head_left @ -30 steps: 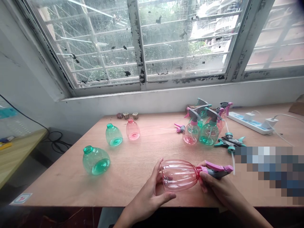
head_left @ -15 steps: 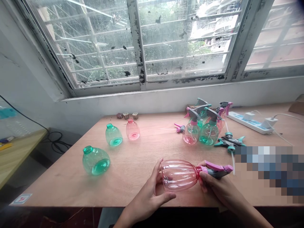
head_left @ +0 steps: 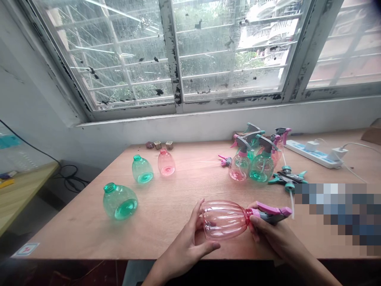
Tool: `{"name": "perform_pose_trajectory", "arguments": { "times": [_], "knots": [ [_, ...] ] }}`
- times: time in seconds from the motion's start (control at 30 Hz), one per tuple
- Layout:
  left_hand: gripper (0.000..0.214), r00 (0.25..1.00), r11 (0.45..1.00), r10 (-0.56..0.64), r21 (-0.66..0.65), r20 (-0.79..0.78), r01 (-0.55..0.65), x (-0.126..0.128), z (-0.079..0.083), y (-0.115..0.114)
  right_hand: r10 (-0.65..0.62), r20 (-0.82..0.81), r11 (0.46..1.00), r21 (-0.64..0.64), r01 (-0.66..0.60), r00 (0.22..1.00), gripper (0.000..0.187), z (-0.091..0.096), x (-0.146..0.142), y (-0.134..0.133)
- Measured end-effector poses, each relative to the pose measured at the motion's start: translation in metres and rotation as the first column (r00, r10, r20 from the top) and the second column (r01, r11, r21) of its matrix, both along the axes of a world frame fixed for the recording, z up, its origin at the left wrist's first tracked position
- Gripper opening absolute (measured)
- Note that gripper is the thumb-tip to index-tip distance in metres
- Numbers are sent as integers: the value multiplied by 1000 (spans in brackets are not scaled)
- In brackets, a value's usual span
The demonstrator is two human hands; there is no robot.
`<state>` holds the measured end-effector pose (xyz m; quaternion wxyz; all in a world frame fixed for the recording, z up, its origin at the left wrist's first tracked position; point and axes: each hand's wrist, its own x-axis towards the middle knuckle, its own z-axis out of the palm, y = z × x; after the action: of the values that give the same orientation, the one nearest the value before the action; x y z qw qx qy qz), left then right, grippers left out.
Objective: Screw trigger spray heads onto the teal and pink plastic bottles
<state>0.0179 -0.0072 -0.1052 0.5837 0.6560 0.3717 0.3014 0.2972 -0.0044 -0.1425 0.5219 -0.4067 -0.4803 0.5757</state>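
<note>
A clear pink spray bottle (head_left: 224,220) lies on its side in the air above the table's front edge, base to the left. At its neck sits a spray head (head_left: 270,213) with a pink trigger and grey body, pointing right. My right hand (head_left: 269,230) is closed round the pink collar, thumb on the near side. Cupped about the base end is my left hand (head_left: 190,244), its fingers partly hidden behind the bottle and its thumb stretched out below. Loose spray heads (head_left: 288,178) with teal triggers lie beyond my right hand.
Headless green bottles (head_left: 120,201) and a pink one (head_left: 166,163) stand on the left. At back right are several assembled spray bottles (head_left: 262,167), a small pink spray head (head_left: 225,161) and a power strip (head_left: 314,153). Small blocks (head_left: 157,145) sit near the wall.
</note>
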Motion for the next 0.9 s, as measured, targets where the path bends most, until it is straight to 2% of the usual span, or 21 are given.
{"name": "perform_pose_trajectory", "arguments": {
  "times": [0.27, 0.9],
  "knots": [
    [102, 1000, 1000, 7, -2, 10, -7, 1, 2, -1, -12, 1, 1000, -14, 12, 1000, 39, 4, -2, -1],
    [104, 1000, 1000, -17, -10, 25, 17, 1, 2, 0, 17, -6, 1000, -14, -17, 1000, 36, 0, 1, 0]
  ]
}}
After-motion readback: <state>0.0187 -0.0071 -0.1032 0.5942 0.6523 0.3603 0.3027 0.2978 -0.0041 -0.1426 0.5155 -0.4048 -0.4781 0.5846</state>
